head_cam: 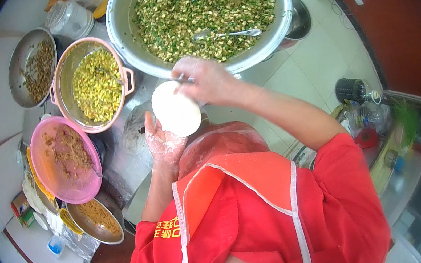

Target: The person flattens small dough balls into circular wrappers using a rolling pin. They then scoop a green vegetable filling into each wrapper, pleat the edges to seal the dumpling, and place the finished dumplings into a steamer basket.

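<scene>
My left hand (166, 143), palm up and dusted with flour, supports a round white dough wrapper (176, 109). Above the wrapper's upper edge is my right hand (203, 80), somewhat blurred. It grips a thin metal utensil (186, 80), whose working end I cannot make out. Just beyond it stands a large metal basin (119, 18) with chopped green and pale filling (203, 13). A metal spoon (244, 32) lies on that filling.
Left of my hands are a pink handled basin (131, 80) of yellow-green filling, a metal bowl (17, 68), a pink bowl (40, 148) of brown filling and a metal dish (114, 238). A clear plastic jar (71, 19) stands behind. Bottles (351, 90) are at right.
</scene>
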### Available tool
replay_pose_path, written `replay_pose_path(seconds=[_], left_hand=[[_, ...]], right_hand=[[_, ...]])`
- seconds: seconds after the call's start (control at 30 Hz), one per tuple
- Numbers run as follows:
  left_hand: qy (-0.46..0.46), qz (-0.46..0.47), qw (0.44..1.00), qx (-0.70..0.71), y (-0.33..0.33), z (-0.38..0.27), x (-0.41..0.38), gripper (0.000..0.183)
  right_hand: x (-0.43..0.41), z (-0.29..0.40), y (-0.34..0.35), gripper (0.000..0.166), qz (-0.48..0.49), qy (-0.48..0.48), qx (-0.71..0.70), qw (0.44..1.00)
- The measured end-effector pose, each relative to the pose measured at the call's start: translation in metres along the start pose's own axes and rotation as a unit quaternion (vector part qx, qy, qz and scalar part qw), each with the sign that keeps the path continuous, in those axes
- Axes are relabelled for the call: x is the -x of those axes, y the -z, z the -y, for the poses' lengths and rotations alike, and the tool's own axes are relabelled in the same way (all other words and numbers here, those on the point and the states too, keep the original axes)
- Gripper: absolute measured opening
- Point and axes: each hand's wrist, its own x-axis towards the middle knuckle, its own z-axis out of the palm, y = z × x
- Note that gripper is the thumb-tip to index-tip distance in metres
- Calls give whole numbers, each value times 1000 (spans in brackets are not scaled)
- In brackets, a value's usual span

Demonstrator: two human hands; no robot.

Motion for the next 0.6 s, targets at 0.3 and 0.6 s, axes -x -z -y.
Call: replay_pose_path(seconds=[0.3,0.6], left_hand=[[42,182,980,71,-62,-15,-32,52],[-21,48,995,-90,-89,-15,-82,47]], right_hand=[[-10,-98,64,15,70,-138,534,831],[6,-58,135,10,14,-199,431,880]])
